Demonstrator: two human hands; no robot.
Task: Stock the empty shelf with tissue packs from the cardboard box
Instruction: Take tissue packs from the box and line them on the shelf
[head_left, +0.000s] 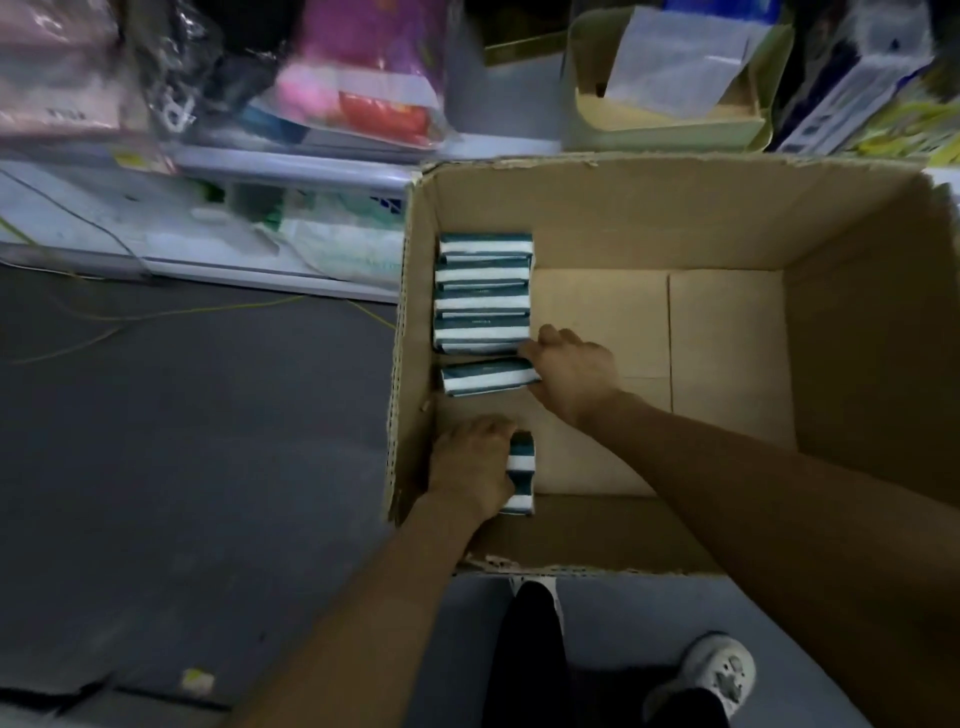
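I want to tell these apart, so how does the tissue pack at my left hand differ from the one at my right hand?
The left-hand pack runs lengthwise toward you at the box's near corner; the right-hand pack lies crosswise, just below the row of packs. The left hand covers most of its pack, while the right hand holds only one end, leaving its pack mostly visible. Both are teal-and-white striped and sit inside the cardboard box.

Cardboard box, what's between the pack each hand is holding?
Head view: only bare brown floor of the cardboard box lies between the left hand's teal-and-white tissue pack and the right hand's pack.
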